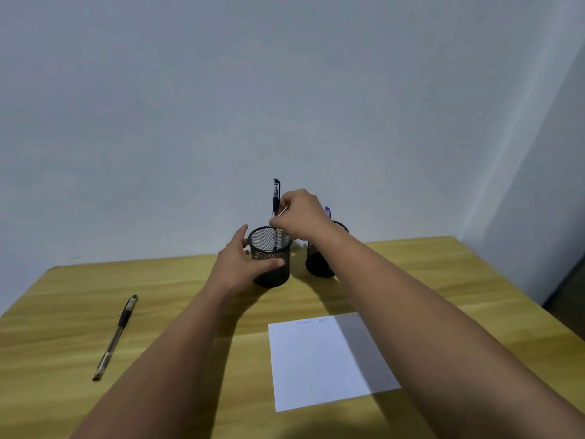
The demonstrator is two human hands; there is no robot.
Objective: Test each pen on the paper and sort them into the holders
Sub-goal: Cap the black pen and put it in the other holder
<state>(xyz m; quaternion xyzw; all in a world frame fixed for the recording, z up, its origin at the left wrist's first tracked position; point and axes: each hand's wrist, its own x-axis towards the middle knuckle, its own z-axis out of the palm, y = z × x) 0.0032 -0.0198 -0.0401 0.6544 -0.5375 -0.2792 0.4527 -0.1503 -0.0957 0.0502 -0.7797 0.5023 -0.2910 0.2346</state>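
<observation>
Hiding second holder [318, 264] (arm-covered)

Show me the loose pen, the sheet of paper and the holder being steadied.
loose pen [116, 337], head view, middle of its barrel.
sheet of paper [316, 359], head view, bare white middle.
left-hand holder [274, 270], head view, front mesh wall.

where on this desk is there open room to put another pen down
Bare wood lies between the loose pen and the paper, and right of the paper. It is crowded at the back: both hands at the two holders.
</observation>
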